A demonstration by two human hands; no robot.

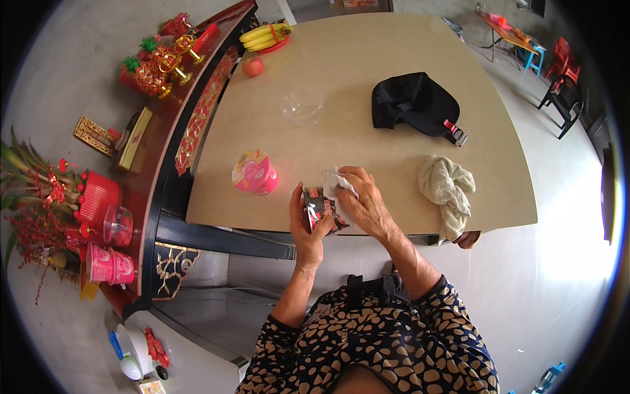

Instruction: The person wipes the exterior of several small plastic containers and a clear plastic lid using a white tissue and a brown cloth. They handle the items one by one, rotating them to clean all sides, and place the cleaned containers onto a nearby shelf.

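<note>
At near edge of tan table (328,148): steady dark container (316,205) held in curled left hand (306,233); for likely wiping, stroke lightly with white tissue (335,180) pinched in right hand (365,200).

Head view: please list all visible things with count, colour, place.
Table: one, beige, centre.
Container: one, black-red, table's near edge.
Crumpled sheet: one, white, beside container.
Cup: one, pink, table's near left.
Clear bowl: one, transparent, table's left.
Apple: one, red, far left.
Bananas: one bunch, yellow, far left.
Cap: one, black, table's right.
Cloth: one, pale, table's near right.
Sideboard: one, dark red, left.
Small tubs: two, pink, sideboard's near end.
Plant: one, green, on sideboard.
Pineapple ornaments: two, red-green, sideboard's far end.
Chairs: at least two, red and black, upper right.
Unclear small things: several, mixed, left.
Left hand: one, bare, on container.
Right hand: one, bare, gripping crumpled sheet.
Shirt: one, dark spotted, bottom.
</note>
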